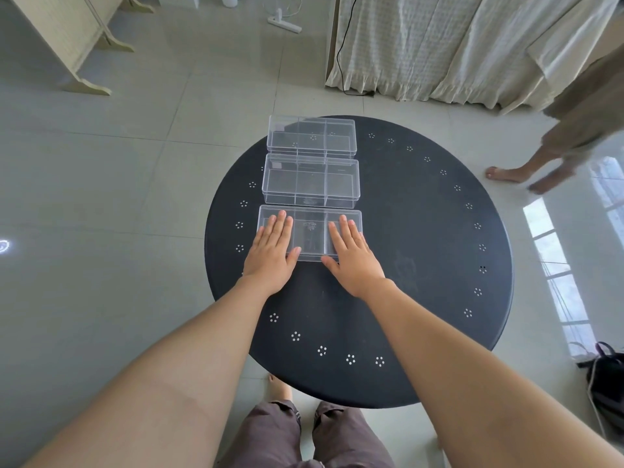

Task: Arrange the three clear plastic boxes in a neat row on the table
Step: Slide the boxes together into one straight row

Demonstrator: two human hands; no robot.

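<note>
1. The left hand (271, 246) and the right hand (351, 253) both lie flat and released on the lid of the nearest clear plastic box (310, 233). The fingers are stretched out and nothing is gripped. The thumbs reach over the near edge of this box.
2. Just past the fingertips stands the middle clear box (311, 181), and behind it the far clear box (311, 136). All three are on the round black desk (422, 251), in one line going away from the hands.
3. The step in hand seems to be the last small correction of the near box — the row looks almost finished.
4. To do it well, I would press lightly with both palms and slide the box, not lift it, so that it does not turn.
5. The side edges under each hand should match the edges of the middle box. The near box looks a little wider at both sides, but this may be only the wide-angle view.
6. The far box reaches close to the desk rim — pushing the row forward could be risky.
</note>
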